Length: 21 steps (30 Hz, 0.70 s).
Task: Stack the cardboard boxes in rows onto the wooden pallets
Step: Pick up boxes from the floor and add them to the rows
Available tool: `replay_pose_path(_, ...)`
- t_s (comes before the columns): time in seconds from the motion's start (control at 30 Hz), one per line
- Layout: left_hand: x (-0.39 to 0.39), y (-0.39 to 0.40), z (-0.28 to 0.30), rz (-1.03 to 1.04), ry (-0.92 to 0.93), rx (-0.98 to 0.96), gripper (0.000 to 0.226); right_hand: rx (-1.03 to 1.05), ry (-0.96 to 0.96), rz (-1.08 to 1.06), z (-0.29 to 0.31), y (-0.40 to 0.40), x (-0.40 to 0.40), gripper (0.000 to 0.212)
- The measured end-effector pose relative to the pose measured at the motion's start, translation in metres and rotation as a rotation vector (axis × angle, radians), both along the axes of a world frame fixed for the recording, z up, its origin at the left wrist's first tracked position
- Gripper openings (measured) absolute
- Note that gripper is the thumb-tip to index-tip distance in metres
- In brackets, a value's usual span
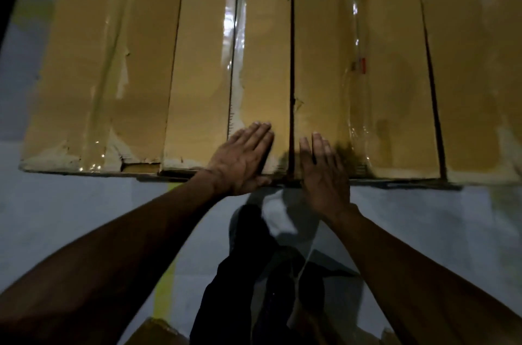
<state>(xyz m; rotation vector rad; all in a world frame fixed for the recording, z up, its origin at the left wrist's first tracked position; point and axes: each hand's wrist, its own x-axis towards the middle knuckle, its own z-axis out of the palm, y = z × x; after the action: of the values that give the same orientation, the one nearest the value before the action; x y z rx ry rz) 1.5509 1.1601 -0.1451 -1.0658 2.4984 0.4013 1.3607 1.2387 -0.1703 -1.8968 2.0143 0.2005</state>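
Observation:
A row of brown cardboard boxes sealed with clear tape lies side by side in front of me, long sides touching. My left hand [243, 158] rests flat, fingers together, on the near end of the middle box [262, 62]. My right hand [324, 172] lies flat on the near end of the box to its right [322, 48], just across the dark gap between them. Neither hand grips anything. Further boxes sit at the left [93, 68] and far right [474, 76]. The pallet beneath is hidden.
Pale tiled floor [70, 217] stretches in front of the stack, with a yellow line [166, 285] on it. My dark-trousered legs [254, 288] stand close to the boxes. A cardboard corner [152, 333] pokes in at the bottom edge. More boxes lie behind the row.

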Motion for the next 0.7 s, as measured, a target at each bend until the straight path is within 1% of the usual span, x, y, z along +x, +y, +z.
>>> replay_pose_path(0.1, -0.049, 0.003, -0.008, 0.027, 0.067, 0.011, 0.101, -0.008, 0.041, -0.02, -0.004, 0.003, -0.024, 0.076)
replay_pose_path(0.2, -0.074, 0.013, -0.022, 0.078, 0.016, -0.005, 0.108, 0.024, 0.035, -0.016, -0.004, 0.004, -0.036, 0.069)
replay_pose_path(0.27, -0.078, 0.018, -0.031, 0.089, 0.011, -0.042, 0.108, 0.027, 0.023, -0.018, -0.003, 0.003, -0.035, 0.066)
replay_pose_path(0.4, -0.073, 0.022, -0.037, 0.07, 0.037, -0.11, 0.092, 0.033, 0.002, -0.025, -0.004, 0.002, -0.032, 0.069)
replay_pose_path(0.53, -0.077, 0.024, -0.038, 0.073, 0.029, -0.116, 0.095, 0.027, -0.024, -0.038, -0.004, 0.001, -0.032, 0.067)
replay_pose_path(0.7, -0.078, 0.025, -0.039, 0.092, 0.025, -0.104, 0.095, 0.066, -0.032, -0.031, -0.001, -0.002, -0.032, 0.071)
